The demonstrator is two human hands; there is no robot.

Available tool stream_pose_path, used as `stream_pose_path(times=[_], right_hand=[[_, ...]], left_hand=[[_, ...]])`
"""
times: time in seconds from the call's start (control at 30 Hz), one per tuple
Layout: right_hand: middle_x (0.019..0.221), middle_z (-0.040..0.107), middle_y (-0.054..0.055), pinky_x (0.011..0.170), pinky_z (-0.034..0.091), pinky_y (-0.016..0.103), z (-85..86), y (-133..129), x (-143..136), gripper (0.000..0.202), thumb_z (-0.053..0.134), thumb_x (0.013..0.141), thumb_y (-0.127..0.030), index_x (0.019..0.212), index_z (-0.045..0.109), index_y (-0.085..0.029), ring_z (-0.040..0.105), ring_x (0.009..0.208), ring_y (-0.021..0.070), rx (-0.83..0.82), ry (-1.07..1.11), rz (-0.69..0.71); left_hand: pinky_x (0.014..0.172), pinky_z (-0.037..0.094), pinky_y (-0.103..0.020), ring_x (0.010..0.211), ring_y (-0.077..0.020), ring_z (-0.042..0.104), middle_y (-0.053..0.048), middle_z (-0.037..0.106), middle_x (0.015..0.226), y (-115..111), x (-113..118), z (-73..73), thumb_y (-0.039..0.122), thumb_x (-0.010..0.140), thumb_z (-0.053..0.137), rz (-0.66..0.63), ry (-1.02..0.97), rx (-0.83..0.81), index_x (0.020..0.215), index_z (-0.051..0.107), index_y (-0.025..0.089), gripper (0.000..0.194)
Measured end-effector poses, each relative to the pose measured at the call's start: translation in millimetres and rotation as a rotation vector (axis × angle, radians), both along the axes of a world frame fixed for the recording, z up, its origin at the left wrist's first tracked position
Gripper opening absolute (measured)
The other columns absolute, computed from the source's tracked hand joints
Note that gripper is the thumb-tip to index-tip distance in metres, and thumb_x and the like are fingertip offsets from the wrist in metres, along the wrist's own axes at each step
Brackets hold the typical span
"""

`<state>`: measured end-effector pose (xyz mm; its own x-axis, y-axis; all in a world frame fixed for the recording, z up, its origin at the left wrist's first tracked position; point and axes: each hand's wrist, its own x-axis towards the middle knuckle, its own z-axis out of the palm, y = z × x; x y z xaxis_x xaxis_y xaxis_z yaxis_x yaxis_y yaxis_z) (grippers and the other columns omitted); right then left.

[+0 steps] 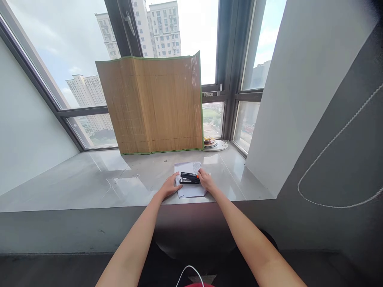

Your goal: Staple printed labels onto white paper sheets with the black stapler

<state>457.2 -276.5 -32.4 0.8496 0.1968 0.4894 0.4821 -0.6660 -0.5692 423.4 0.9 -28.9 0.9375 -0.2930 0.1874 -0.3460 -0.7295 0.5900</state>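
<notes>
A slim black stapler (190, 180) with an orange tip lies on flat white paper sheets (191, 193) over a glossy, pale tiled sill (155, 169). The right hand (206, 180) pinches its right end; the left hand (170, 186), thumb and fingers spread, rests at the paper's left edge. Behind stands a creased, finely ribbed brown mat (170, 103) with green edging.

The sill (72, 191) is pale grey with thin joint lines; near its front edge, white paper (191, 192) carries a dark speckled patch towards its far right corner, and the stapler (189, 178) there is black, touched with orange; by the back edge, the mat (170, 103) is tan-brown, finely lined, green-edged
</notes>
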Motion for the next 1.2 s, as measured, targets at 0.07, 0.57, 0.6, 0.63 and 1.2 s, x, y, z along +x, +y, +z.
stream_pose_path(times=[0.07,0.57,0.6,0.63,1.2], right_hand=[[0.069,0.056,-0.001,0.066,0.039,0.027,3.6,-3.0,-1.9,0.045,0.034,0.099,-0.048,0.092,0.070,-0.021,0.052,0.065,0.0177,0.161,0.041,0.016],[0.053,0.019,-0.006,0.054,0.018,0.027,7.3,-12.1,-4.9,0.042,0.057,0.074,-0.052,0.046,0.055,-0.021,0.018,0.056,0.0102,0.620,0.279,0.130],[0.053,0.018,-0.006,0.055,0.017,0.027,5.7,-10.7,-3.7,0.043,0.057,0.074,-0.051,0.043,0.048,-0.022,0.018,0.057,0.0101,0.607,0.269,0.127],[0.054,0.018,-0.006,0.056,0.016,0.027,4.0,-9.5,-2.3,0.045,0.056,0.074,-0.050,0.041,0.042,-0.023,0.018,0.058,0.0101,0.595,0.259,0.123],[0.112,0.072,0.006,0.094,0.045,0.036,3.6,-3.1,-5.0,0.044,0.083,0.083,-0.042,0.124,0.075,-0.027,0.059,0.106,0.0256,-0.021,0.055,0.191]], left_hand=[[0.126,0.031,-0.051,0.152,-0.0375,0.044,-0.016,0.046,0.165,-0.9,-1.7,2.0,0.044,0.085,0.073,0.007,0.003,0.002,0.159,0.046,0.020,0.082],[0.117,0.043,-0.049,0.136,-0.0352,0.059,-0.013,0.065,0.147,-1.8,-5.0,8.7,0.039,0.079,0.080,0.029,-0.003,-0.088,0.146,0.058,0.023,0.073],[0.117,0.043,-0.049,0.136,-0.0349,0.060,-0.013,0.065,0.146,-1.0,-3.9,7.2,0.040,0.079,0.080,0.022,-0.002,-0.092,0.146,0.058,0.024,0.072],[0.117,0.044,-0.049,0.136,-0.0345,0.060,-0.012,0.065,0.146,-0.3,-2.9,5.5,0.040,0.079,0.080,0.010,0.000,-0.097,0.145,0.058,0.024,0.071],[0.122,0.042,-0.052,0.154,-0.0379,0.045,-0.026,0.045,0.163,15.5,10.3,-12.7,0.055,0.074,0.086,0.021,0.062,-0.536,0.145,0.047,0.020,0.088]])
